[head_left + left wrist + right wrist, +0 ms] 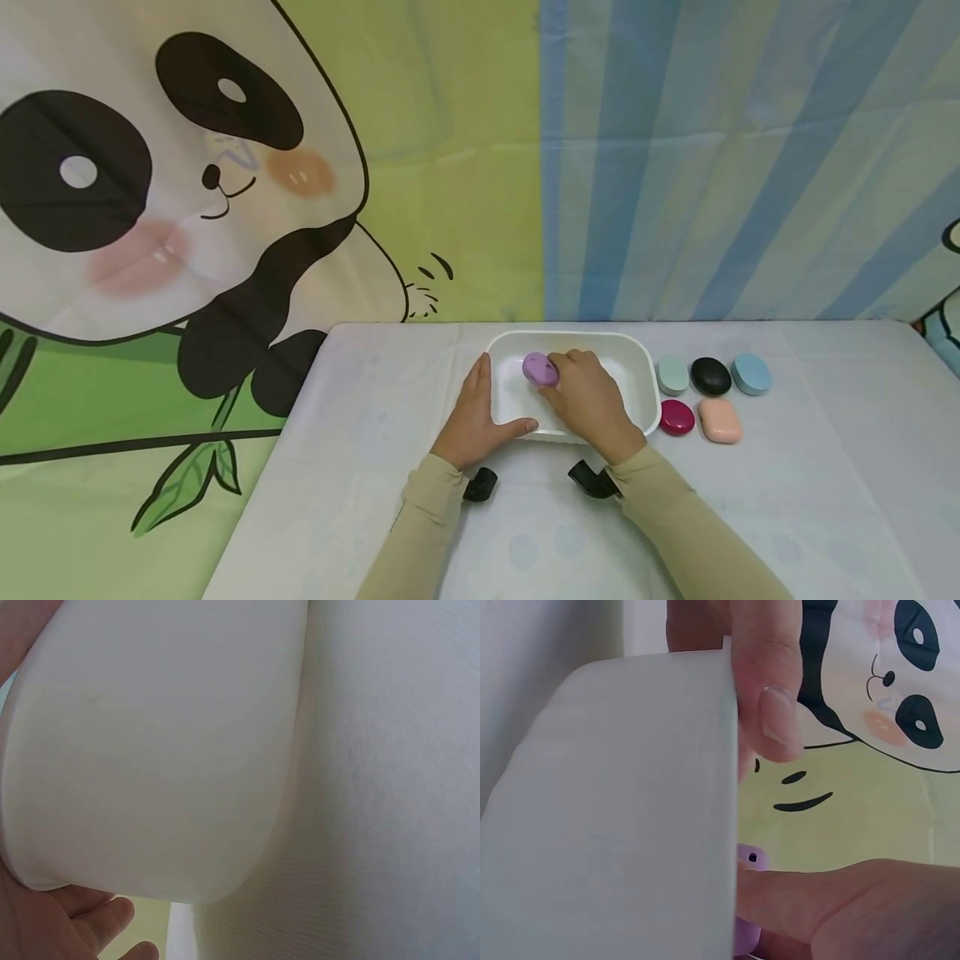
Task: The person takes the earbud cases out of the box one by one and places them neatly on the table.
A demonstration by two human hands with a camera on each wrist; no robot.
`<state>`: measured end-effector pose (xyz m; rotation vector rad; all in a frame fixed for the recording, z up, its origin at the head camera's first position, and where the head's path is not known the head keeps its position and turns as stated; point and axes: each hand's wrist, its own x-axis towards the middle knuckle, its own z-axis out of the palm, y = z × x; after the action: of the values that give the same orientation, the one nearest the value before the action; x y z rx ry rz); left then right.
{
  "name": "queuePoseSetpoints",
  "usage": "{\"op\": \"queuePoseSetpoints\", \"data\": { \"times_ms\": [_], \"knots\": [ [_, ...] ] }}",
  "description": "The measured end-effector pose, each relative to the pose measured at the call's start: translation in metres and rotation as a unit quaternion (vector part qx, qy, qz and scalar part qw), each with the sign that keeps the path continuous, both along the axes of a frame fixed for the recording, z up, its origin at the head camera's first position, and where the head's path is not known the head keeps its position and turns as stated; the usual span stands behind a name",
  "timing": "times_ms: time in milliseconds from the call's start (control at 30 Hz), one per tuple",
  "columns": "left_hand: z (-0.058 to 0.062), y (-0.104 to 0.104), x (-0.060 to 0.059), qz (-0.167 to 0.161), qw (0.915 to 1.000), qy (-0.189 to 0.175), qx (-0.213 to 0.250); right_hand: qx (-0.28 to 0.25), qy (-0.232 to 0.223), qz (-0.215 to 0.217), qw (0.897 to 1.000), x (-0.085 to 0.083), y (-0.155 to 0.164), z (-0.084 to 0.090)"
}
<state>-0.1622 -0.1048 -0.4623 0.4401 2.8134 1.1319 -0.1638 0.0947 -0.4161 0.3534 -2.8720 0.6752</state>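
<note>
My right hand (588,396) pinches a small rounded purple case (540,369) over the inside of a white tub (637,408). In the right wrist view, a dark slot shows on the purple case (754,857), and the tub's wall hides much of it. My left hand (477,417) rests against the tub's near left corner, its straight fingers along the left end and its thumb along the near rim. Seen from the left wrist, the fingers (105,922) lie outside the tub's end wall (150,787).
Right of the tub sit a pale green piece (672,375), a black one (710,377), a light blue one (752,374), a dark red one (677,417) and a peach one (720,420). A panda-printed curtain (465,167) hangs behind the white-covered table (825,500).
</note>
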Motion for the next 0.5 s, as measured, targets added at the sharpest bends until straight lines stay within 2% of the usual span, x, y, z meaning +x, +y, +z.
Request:
{"op": "queuePoseSetpoints", "data": {
  "times_ms": [500],
  "knots": [
    [0.001,-0.001,0.000,0.002,1.0000,-0.004,0.005,-0.014,0.004,-0.017,1.000,0.019,0.014,0.013]
  ]
}}
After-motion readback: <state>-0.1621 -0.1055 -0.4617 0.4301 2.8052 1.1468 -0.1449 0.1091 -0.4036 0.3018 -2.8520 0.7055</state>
